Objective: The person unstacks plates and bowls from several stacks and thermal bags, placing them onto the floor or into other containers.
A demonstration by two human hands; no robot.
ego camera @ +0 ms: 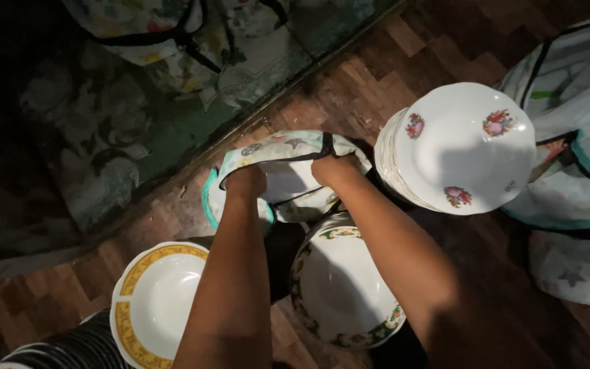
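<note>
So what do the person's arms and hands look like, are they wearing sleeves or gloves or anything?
Both arms are bare as far up as the picture shows: no sleeves come into view. The left hand and the right hand have no gloves on. No watch, bracelet or ring shows on the wrists, though the light is dim and the fingers are partly tucked away, so small things could be missed.

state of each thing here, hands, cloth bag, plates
left hand: closed on the cloth bag's rim
right hand: closed on the same rim
cloth bag: held open
flowered plates: stacked
yellow-rimmed plate: face up on a stack
green-rimmed plate: face up, empty
</note>
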